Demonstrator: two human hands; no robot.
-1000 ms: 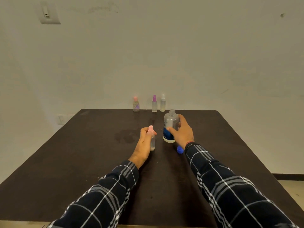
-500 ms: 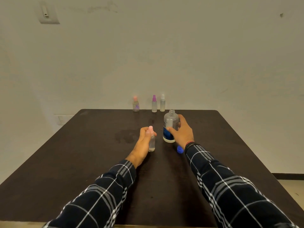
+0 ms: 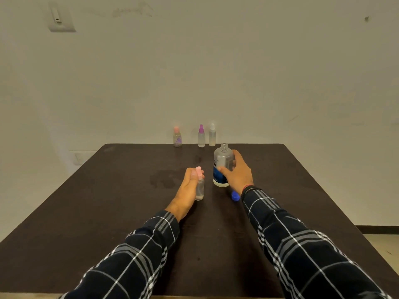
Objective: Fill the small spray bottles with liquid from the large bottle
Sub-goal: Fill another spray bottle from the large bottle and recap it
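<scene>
A large clear bottle (image 3: pixel 222 162) with a blue label stands uncapped at the middle of the dark table (image 3: pixel 108 201). My right hand (image 3: pixel 238 173) grips its side, thumb in front and fingers behind. Its blue cap (image 3: pixel 235 196) lies on the table just under my right wrist. To the left, a small clear spray bottle (image 3: pixel 199 188) with a pink top stands upright, and my left hand (image 3: pixel 189 186) holds it from the left side. Three more small spray bottles stand at the far edge: a pink-topped one (image 3: pixel 177 138), a magenta-topped one (image 3: pixel 201 137) and a white-topped one (image 3: pixel 212 135).
A wet-looking patch (image 3: pixel 164 179) marks the tabletop left of my left hand. A plain wall with a switch plate (image 3: pixel 60 20) rises behind the table. The floor shows at the right beyond the table edge.
My left hand with the small pink-topped bottle has drifted slightly back toward me and to the left. The right hand stays on the large bottle.
</scene>
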